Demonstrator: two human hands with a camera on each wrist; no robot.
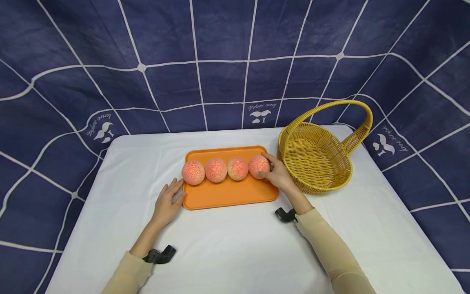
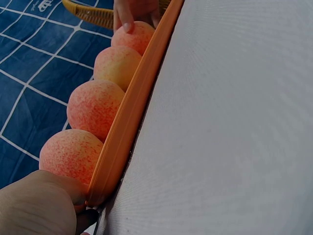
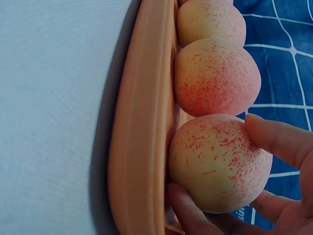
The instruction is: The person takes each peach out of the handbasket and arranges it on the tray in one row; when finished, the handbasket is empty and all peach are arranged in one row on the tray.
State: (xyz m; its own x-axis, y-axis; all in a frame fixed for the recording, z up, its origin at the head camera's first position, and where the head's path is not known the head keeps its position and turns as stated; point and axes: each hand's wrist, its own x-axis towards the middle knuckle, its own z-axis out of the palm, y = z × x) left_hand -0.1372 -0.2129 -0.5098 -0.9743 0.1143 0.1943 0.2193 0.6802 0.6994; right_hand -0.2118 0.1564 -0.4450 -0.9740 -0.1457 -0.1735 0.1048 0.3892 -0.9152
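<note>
Several pink-speckled peaches stand in a row on an orange tray (image 1: pixel 227 196). Around the rightmost peach (image 3: pixel 220 164), my right hand (image 1: pixel 278 173) curls its thumb and fingers; that peach is on the tray beside its neighbour (image 3: pixel 217 78). My left hand (image 1: pixel 167 205) lies at the tray's left end, with fairly straight fingers and thumb at the rim. Nearest to it is the leftmost peach (image 1: pixel 193 172). In the left wrist view the left hand (image 2: pixel 41 203) is right against the tray corner, its fingertips partly hidden.
A yellow wicker basket (image 1: pixel 315 190) with a tall arched handle stands just right of the tray, close to my right hand. Everything rests on a white-covered table (image 1: pixel 227 245). Dark blue checked cloth (image 1: pixel 220 81) hangs behind and at both sides.
</note>
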